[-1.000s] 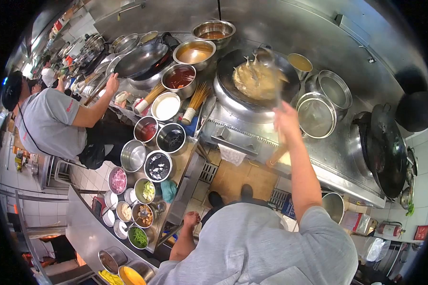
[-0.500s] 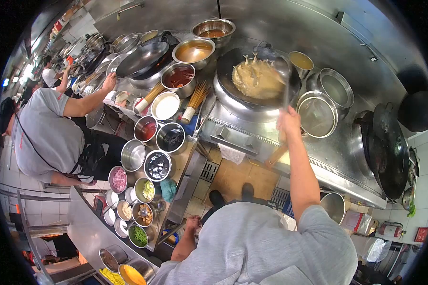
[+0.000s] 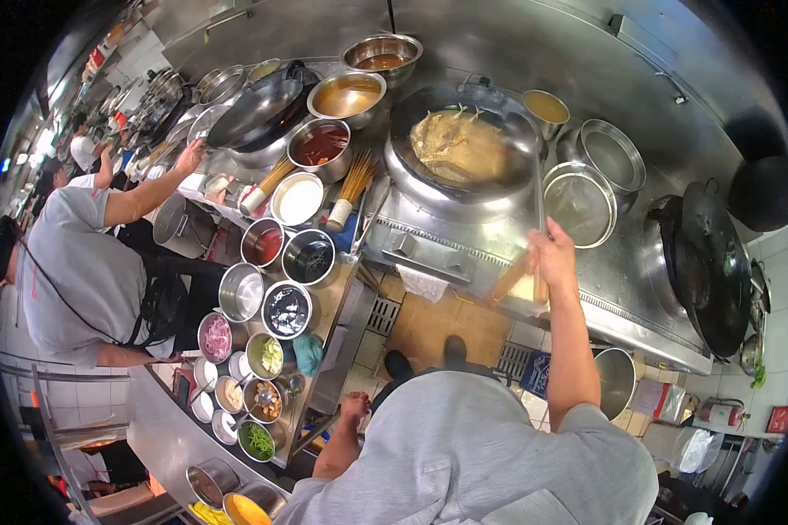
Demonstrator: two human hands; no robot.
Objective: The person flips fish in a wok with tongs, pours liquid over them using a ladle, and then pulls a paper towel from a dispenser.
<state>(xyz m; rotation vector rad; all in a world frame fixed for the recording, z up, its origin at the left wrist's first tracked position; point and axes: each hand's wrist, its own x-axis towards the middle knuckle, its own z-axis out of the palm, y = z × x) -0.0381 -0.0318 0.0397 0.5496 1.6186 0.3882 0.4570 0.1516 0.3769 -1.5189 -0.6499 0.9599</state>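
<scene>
Fingers of right hand clamped on ladle; of left hand, indeterminate. Hasty sweeping could slop liquid over wok rim.

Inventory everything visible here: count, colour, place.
Large round metal wok: one, dark, centre stove.
Fish in broth: unclear number, tan, in wok.
Long metal-shafted utensil: one, silver, right side of wok.
Round steel bowls and pots: at least five, silver, either side of wok.
Bristly bamboo brushes: two, tan, left of wok.
Small round metal bowls: over ten, mostly silver, left counter.
Crumpled cloth or bag: one, teal, left counter.
Other metal woks: at least two, black, either side.
Co-worker: one, grey shirt, far left.
Right hand: one, bare, gripping utensil.
Left hand: one, bare, curled, near waist.
</scene>
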